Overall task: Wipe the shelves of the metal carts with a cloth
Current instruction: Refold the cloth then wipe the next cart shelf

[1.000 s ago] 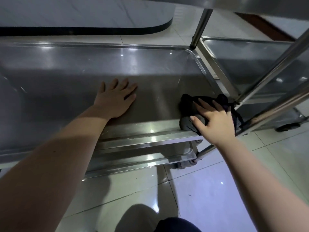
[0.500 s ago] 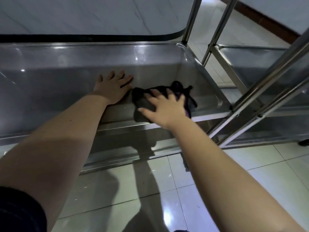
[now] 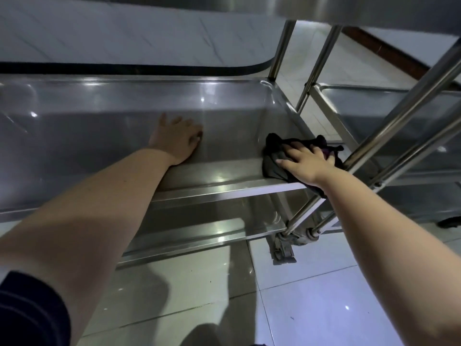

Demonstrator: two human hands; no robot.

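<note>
The middle shelf [image 3: 104,126] of a stainless steel cart fills the centre of the view. A dark crumpled cloth [image 3: 274,161] lies at the shelf's front right corner, partly hanging over the front rim. My right hand [image 3: 306,162] presses flat on the cloth with straight fingers. My left hand [image 3: 178,139] rests palm down on the bare shelf near its middle, to the left of the cloth and apart from it.
Slanted metal posts [image 3: 389,126] stand just right of my right hand. A second metal cart [image 3: 389,106] sits close behind them on the right. A lower shelf [image 3: 189,233] and a caster [image 3: 283,248] are below. The floor [image 3: 311,295] is glossy tile.
My right hand has slid the cloth from beside my left hand back rightwards to the front right corner. My left hand has stayed on the shelf.
</note>
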